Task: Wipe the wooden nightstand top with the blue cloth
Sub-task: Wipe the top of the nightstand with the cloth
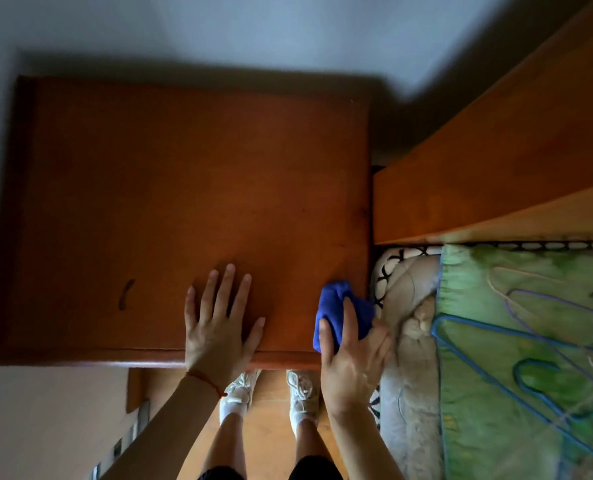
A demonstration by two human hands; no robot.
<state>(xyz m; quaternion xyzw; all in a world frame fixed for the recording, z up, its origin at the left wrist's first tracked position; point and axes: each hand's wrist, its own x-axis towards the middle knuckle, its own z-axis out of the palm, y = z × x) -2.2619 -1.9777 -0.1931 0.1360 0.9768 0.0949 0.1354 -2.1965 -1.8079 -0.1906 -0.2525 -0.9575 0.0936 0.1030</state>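
The wooden nightstand top (170, 188) is a reddish-brown slab that fills the middle of the view, seen from straight above. My right hand (354, 358) grips a bunched blue cloth (336, 303) at the top's near right corner, by the edge beside the bed. My left hand (219, 320) lies flat on the wood near the front edge, fingers spread, holding nothing. A small dark mark (126, 294) shows on the wood to the left of that hand.
A wooden headboard (496, 161) and a bed with a green cover (530, 341) lie right of the nightstand. Blue wire hangers (517, 368) rest on the cover. A grey wall (253, 29) backs the nightstand. My feet in white shoes (271, 393) stand on an orange floor.
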